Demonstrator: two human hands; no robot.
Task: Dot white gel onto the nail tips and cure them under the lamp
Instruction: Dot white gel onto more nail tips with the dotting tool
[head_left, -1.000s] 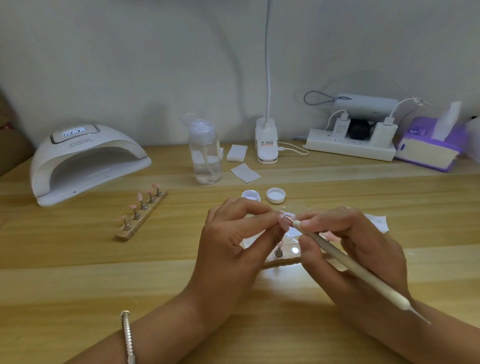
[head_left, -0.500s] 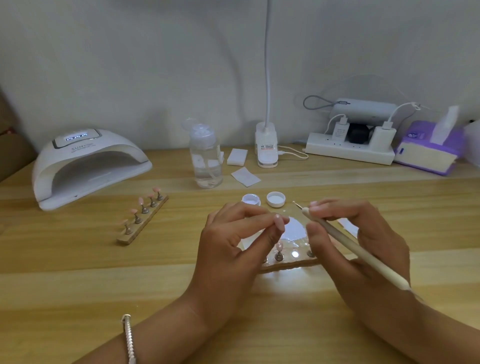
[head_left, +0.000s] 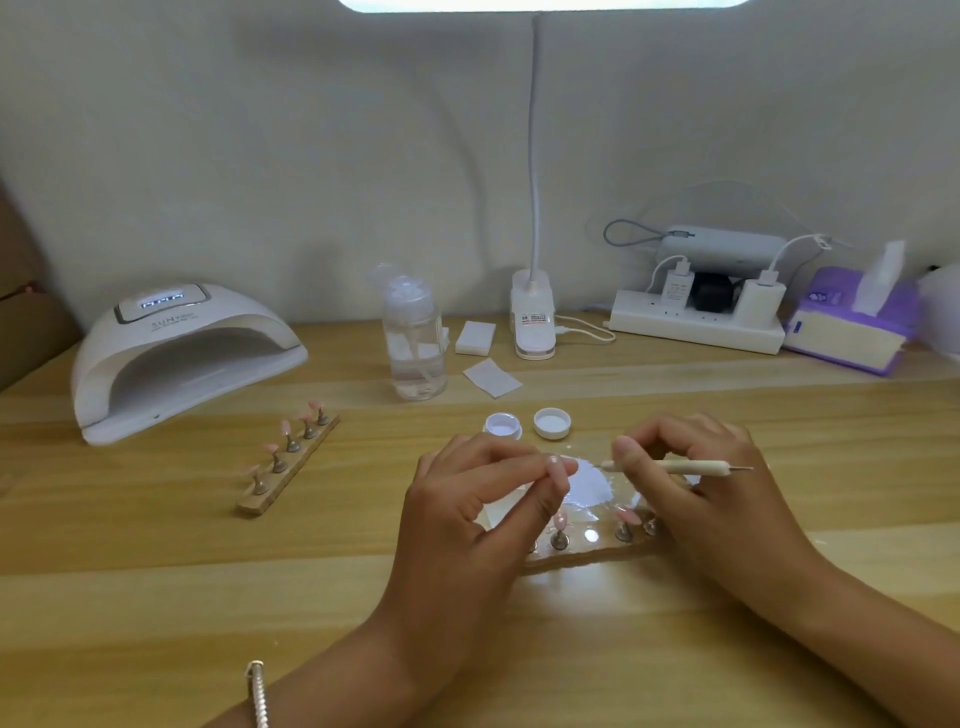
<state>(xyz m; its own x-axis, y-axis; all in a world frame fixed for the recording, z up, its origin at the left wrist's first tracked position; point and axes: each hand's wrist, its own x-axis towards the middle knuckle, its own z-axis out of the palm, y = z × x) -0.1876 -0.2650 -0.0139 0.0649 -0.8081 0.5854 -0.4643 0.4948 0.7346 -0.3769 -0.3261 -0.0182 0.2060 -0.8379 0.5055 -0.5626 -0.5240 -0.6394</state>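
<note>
— Stage?
— Mid-dotting, by the look of it. Pinching one pink nail tip (head_left: 558, 470) in the left grip (head_left: 467, 519), frame centre. Holding the dotting tool (head_left: 680, 466) in the right grip (head_left: 701, 483), closed round its shaft, point just short of that tip.
— Gel?
— In the open gel pot (head_left: 502, 426) beside its lid (head_left: 552, 422), just above both hands on the counter (head_left: 156, 597).
— Remaining?
— Likely most of it. Plain pink tips on the near holder (head_left: 587, 548) and the left holder (head_left: 288, 462). Nothing visible inside the curing lamp (head_left: 176, 353), upper left.

A home manicure desk (head_left: 156, 597) is shown: a curing lamp (head_left: 182, 353) is set far left, nail tips (head_left: 285, 428) are racked beside it, a power strip (head_left: 696, 325) and tissues (head_left: 852, 332) far right.
</note>
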